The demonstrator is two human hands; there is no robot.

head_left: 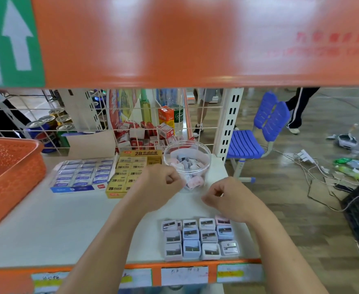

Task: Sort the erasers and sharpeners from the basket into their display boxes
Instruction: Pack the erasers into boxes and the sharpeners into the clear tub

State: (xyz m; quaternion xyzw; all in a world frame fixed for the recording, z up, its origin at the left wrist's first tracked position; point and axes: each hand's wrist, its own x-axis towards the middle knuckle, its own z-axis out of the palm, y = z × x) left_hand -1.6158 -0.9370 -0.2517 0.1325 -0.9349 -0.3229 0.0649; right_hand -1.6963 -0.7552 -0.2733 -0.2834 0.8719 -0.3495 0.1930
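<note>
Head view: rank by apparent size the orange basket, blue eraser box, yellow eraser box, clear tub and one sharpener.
1. orange basket, though cropped.
2. blue eraser box.
3. yellow eraser box and clear tub look alike; the left hand covers part of each, so unranked.
4. sharpener, clearly smallest.

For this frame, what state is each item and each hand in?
jar: upright, lidless, partly filled.
blue eraser box: open, full rows.
yellow eraser box: open, stocked.
basket: visible part empty.
sharpeners: loose on shelf, in rows, blades up.
left hand: fingers curled; any hold hidden.
right hand: fingers curled; any hold hidden.
</note>
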